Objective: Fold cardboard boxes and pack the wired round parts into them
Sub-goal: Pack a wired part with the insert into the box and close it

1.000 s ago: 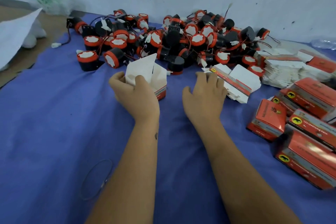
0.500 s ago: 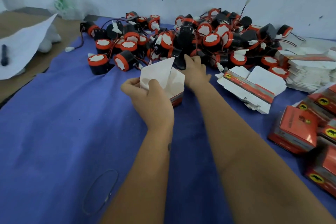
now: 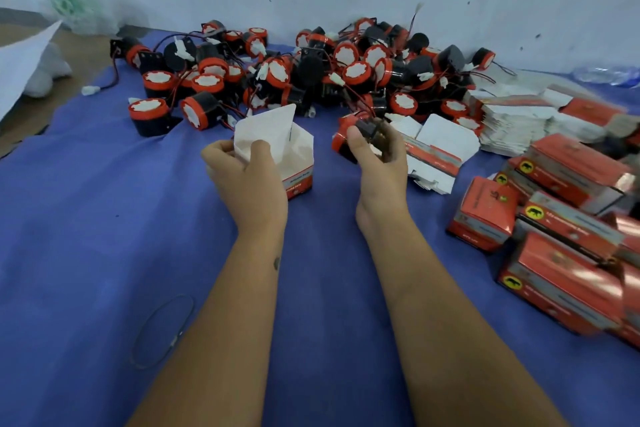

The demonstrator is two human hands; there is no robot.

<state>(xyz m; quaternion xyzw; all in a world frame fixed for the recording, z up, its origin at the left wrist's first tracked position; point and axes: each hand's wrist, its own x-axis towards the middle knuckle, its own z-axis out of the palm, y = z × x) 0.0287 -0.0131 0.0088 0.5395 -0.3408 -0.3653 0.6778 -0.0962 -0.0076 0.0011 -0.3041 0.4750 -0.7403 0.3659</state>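
An open cardboard box (image 3: 298,163), white inside and red outside, stands on the blue cloth with its flaps up. My left hand (image 3: 247,177) grips its near left side. My right hand (image 3: 379,163) holds one black and red wired round part (image 3: 349,137) just right of the box, lifted off the cloth. A big pile of the same round parts (image 3: 311,76) with red wires lies behind, against the wall.
Flat unfolded boxes (image 3: 440,146) lie right of my right hand, with a white stack (image 3: 512,121) farther right. Several closed red boxes (image 3: 568,236) are heaped at the right edge. A thin wire loop (image 3: 162,333) lies near left. White paper (image 3: 20,62) is at far left.
My right hand reached into the pile, took hold of a round part and drew it back toward the box. My left hand stayed on the box.
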